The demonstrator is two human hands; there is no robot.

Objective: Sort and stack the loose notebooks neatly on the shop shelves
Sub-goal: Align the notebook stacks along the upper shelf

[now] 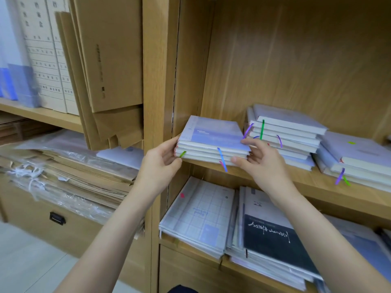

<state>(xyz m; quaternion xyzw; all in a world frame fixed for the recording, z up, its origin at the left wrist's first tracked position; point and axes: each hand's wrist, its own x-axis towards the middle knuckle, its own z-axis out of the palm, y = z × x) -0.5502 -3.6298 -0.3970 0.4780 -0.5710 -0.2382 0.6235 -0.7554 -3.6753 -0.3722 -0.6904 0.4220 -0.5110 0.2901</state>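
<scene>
Notebooks in a small stack (211, 142) sit at the left end of the upper wooden shelf (296, 180), held from both ends: the left hand (163, 163) grips the spine-side corner with its fingers curled round the edge, and the right hand (258, 159) pinches the opposite corner, thumb on the pale blue top cover and fingers under the bottom book. A blue ribbon marker (221, 158) and a pink one hang over the front edge between the two hands, and a green ribbon (182, 154) sticks out by the left thumb. Just to the right, nearly touching the right hand's knuckles, stands a taller pile of notebooks (285, 136) with purple and green ribbons, its books slightly out of line. Further right lies a third, lower pile (355, 159), tilted against the taller one. The upright side panel (163, 81) of the shelf unit closes in the held stack on the left. On the shelf below lie a grid-patterned notebook (201, 216) and a dark-covered one (273, 240) on top of wrapped piles. Beyond the panel to the left, flattened cardboard boxes (105, 60) lean over a heap of plastic-wrapped paper bags (69, 172).
</scene>
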